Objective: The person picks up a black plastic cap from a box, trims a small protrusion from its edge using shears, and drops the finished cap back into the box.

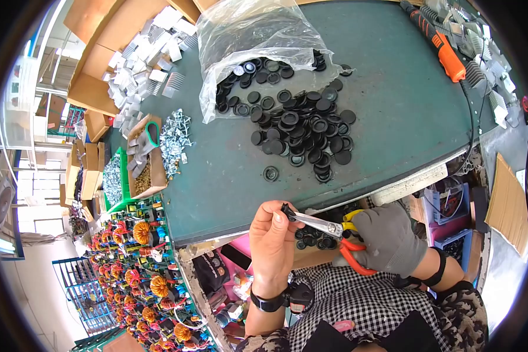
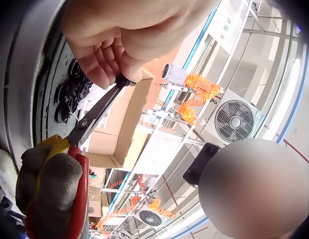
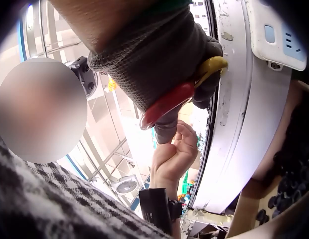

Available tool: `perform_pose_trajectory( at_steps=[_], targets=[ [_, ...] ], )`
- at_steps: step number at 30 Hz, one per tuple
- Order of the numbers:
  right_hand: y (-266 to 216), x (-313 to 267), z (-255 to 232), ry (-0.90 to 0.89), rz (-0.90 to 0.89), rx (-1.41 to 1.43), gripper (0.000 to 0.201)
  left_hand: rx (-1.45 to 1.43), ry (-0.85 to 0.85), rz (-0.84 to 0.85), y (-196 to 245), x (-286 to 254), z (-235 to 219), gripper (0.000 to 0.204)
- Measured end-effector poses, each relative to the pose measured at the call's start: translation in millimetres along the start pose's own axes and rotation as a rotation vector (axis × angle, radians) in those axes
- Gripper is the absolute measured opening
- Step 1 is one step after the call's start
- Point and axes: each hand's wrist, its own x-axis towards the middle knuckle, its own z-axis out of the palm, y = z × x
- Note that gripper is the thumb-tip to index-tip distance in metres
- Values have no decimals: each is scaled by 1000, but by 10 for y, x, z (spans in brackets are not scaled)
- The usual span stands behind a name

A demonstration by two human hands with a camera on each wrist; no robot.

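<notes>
1. Hands, two: gloved right hand (image 1: 391, 240) is gripping scissors (image 1: 334, 229) by their red and yellow handles; bare left hand (image 1: 271, 242) is pinching a small black piece (image 1: 286, 211).
2. Worktable (image 1: 217, 176), green-topped: is carrying bag and caps.
3. Clear bag (image 1: 255, 29): is lying toward the far edge.
4. Black caps (image 1: 302, 124): are spilling from its mouth toward the near edge.
5. Scissors: blades are meeting the piece; whether they are biting, cannot tell.
6. Black piece: is being held up by the near edge; probably best steadied firmly, fingertips staying behind the blades, closing slowly.
</notes>
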Motion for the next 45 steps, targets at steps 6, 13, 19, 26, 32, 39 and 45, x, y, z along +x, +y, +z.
perform_pose_trajectory(
  at_steps=[6, 13, 19, 26, 32, 39, 45],
  targets=[
    [57, -64, 81, -65, 66, 91, 55, -54, -17, -35, -1, -8, 28, 16],
    [127, -36, 67, -53, 0, 106, 53, 24, 3, -46, -71, -25, -17, 17],
    [178, -104, 133, -437, 122, 605, 51, 42, -60, -44, -157, -87, -95, 19],
    [177, -112, 102, -464, 149, 943, 36, 49, -29, -86, -147, -61, -126, 20],
    [394, -266, 0, -114, 124, 997, 33, 1158, -92, 83, 188, -10, -53, 26],
    [224, -193, -155, -260, 318, 1023, 35, 1876, -84, 716, 321, 535, -4, 30],
    [186, -157, -109, -181, 66, 426, 61, 1128, 37, 168, 231, 235, -31, 28]
  ],
)
